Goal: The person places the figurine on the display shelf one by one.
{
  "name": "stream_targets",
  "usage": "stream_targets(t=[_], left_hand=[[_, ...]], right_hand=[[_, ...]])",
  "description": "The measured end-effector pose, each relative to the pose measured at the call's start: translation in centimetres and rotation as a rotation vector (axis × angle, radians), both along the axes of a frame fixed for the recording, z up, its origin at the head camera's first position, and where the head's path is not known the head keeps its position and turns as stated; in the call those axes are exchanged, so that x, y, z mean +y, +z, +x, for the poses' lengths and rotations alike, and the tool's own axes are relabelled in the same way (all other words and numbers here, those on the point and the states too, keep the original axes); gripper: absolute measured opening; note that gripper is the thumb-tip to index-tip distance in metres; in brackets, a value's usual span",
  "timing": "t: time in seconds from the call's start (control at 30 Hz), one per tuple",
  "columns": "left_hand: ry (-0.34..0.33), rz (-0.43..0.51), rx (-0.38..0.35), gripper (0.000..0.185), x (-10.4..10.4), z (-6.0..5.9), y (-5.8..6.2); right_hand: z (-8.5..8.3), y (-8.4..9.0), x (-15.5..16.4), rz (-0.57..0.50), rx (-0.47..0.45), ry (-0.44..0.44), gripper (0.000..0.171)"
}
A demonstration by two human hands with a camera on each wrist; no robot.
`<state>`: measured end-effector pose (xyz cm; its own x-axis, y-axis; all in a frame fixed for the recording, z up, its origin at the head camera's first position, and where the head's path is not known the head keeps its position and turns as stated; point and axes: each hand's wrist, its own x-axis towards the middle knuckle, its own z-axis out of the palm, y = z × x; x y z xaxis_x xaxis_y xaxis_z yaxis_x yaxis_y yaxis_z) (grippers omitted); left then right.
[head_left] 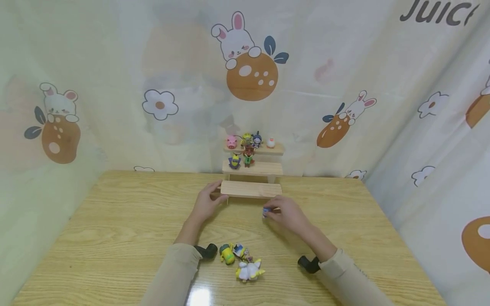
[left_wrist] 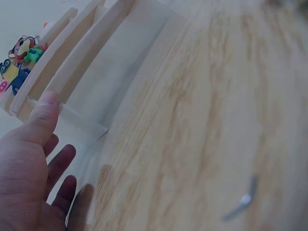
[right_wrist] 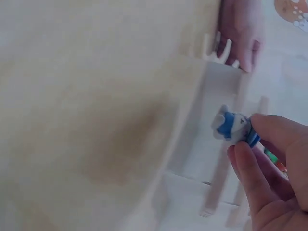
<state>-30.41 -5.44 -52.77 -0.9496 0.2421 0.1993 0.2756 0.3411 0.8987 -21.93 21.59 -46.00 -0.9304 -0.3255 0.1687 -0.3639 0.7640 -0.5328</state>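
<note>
My left hand (head_left: 206, 203) grips the left end of the lowest plank of a three-step wooden display stand (head_left: 250, 189). Its thumb lies against the plank's edge in the left wrist view, the lower fingers spread apart, and the index finger is hidden there. In front of the stand's right end, my right hand (head_left: 288, 216) pinches a small blue and white figurine (right_wrist: 236, 126) between thumb and fingertips, a little apart from the plank. Several figurines stand on the upper two steps, among them a pink pig (head_left: 232, 142) and a fox (head_left: 249, 158).
Nearer the body, between the forearms, lies a loose group of figurines: a yellow and green one (head_left: 227, 254), a white and yellow one (head_left: 249, 270) and smaller ones beside them. The wooden table (head_left: 126, 238) reaches back to a printed curtain (head_left: 183, 140).
</note>
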Motion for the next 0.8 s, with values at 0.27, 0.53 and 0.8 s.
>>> stream_targets(t=[0.27, 0.53, 0.8], left_hand=[[0.006, -0.003, -0.012, 0.064, -0.2, 0.0, 0.1], [-0.002, 0.008, 0.006, 0.064, -0.3, -0.1, 0.2], [0.006, -0.006, 0.034, 0.064, 0.0, -0.1, -0.3]], right_hand=[[-3.1, 3.5, 0.2, -0.122, 0.035, -0.087, 0.022], [-7.0, 5.6, -0.8, -0.152, 0.117, -0.146, 0.021], [-9.6, 6.1, -1.8, -0.124, 0.075, -0.228, 0.027]])
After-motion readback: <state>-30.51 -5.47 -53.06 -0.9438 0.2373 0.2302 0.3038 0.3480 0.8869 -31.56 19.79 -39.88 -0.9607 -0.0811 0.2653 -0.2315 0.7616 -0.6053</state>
